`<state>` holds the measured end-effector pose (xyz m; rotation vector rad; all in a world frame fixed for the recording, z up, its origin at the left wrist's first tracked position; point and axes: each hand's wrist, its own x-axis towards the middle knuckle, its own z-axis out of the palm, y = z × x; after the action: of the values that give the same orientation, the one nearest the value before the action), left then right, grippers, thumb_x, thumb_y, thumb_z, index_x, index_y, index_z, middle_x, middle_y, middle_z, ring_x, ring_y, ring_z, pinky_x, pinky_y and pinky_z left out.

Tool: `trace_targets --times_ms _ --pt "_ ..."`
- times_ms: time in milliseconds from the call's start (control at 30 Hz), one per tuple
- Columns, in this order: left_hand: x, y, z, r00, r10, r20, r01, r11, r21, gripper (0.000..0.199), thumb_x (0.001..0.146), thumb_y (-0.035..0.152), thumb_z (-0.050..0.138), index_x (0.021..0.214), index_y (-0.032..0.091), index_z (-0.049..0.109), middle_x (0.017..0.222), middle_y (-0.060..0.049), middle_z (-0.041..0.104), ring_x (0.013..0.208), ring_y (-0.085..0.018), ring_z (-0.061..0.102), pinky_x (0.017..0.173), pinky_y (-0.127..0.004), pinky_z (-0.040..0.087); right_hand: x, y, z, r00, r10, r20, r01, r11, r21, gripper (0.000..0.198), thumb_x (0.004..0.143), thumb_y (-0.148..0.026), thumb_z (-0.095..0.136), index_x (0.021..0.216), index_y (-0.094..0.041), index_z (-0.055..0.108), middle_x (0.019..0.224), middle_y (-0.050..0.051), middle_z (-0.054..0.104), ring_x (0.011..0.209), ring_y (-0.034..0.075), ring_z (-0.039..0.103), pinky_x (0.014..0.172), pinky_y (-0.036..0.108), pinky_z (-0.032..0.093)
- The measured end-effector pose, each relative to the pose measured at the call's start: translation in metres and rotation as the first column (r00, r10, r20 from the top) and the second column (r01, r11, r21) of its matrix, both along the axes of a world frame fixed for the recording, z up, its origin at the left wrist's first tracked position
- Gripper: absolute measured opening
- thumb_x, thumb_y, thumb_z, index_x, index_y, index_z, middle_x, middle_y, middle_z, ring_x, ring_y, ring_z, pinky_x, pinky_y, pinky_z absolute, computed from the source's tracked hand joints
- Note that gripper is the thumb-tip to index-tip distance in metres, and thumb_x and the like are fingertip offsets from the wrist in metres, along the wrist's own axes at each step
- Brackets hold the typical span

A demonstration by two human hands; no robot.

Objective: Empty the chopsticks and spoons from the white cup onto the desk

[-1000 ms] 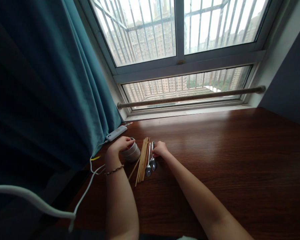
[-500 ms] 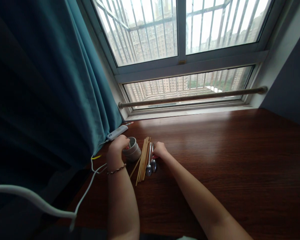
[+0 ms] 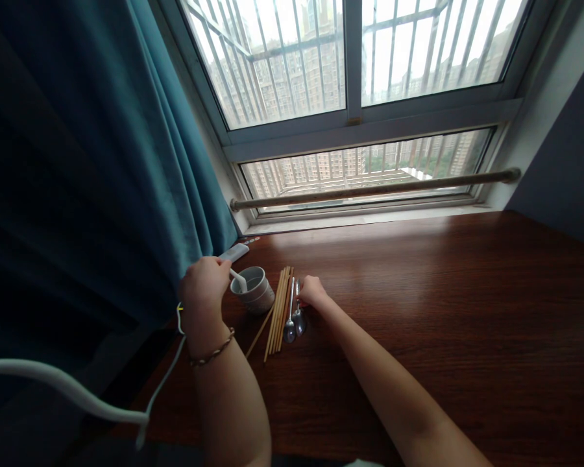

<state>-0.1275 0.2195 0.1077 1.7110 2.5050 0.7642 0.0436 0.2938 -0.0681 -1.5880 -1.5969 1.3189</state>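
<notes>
1. Above the cup's left rim, the left hand (image 3: 203, 280) is curled shut around a small white stick-like thing (image 3: 239, 280); only its short free end shows, pointing into the cup, and what it is cannot be made out.
2. Beside the spoons, the right hand (image 3: 313, 291) rests on the counter (image 3: 442, 311) with its fingers bent down onto the spoon handles; whether they pinch a handle or only press on it is hidden beneath the knuckles.
3. Between the two hands stands the cup (image 3: 253, 289), pale grey, ribbed around its wall, upright and open; its inside is too dark to read.
4. Just right of the cup lies a bundle of wooden chopsticks (image 3: 279, 311), roughly parallel, with one stick splayed out to the left at the near end.
5. Touching the chopsticks' right side lie two metal spoons (image 3: 293, 321), bowls toward the person.
6. Behind the left hand, a white power strip (image 3: 235, 252) is half covered, its cable (image 3: 78, 395) running off the lower left edge beside a teal curtain (image 3: 102, 162).
</notes>
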Motion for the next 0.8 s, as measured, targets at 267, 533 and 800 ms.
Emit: trace_targets --times_ms 267,533,800 --pt "0.026 -0.042 0.033 0.983 -0.181 -0.001 0.178 0.964 0.196 0.027 0.082 0.032 0.041 0.063 0.018 0.055 0.053 0.001 0.048 0.052 -0.012 0.043 0.049 -0.023 0.028 0.027 -0.008 0.083 0.985 0.121 -0.126 -0.071 0.937 0.342 0.009 0.076 -0.021 0.064 0.077 -0.013 0.069 0.065 0.002 0.064 0.057 0.010 0.059 0.052 0.016 0.044" --pt "0.037 -0.002 0.011 0.666 -0.673 0.321 0.668 0.730 0.144 0.032 0.084 0.040 0.040 0.070 0.016 0.055 0.062 0.000 0.052 0.054 -0.013 0.045 0.049 -0.022 0.035 0.037 -0.029 0.131 0.729 0.541 -0.419 -0.294 0.800 0.522 0.028 0.068 -0.032 0.070 0.084 -0.009 0.070 0.067 0.002 0.062 0.057 0.009 0.050 0.051 0.019 0.038" --pt "0.041 0.011 -0.001 0.705 -0.674 0.221 0.684 0.728 0.040 0.036 0.084 0.046 0.041 0.086 0.015 0.058 0.071 -0.003 0.060 0.059 -0.015 0.052 0.056 -0.026 0.040 0.046 -0.013 0.099 0.890 0.284 -0.357 -0.252 0.958 0.135 0.012 0.067 -0.021 0.073 0.068 -0.009 0.068 0.054 -0.001 0.057 0.049 0.007 0.050 0.050 0.017 0.041"
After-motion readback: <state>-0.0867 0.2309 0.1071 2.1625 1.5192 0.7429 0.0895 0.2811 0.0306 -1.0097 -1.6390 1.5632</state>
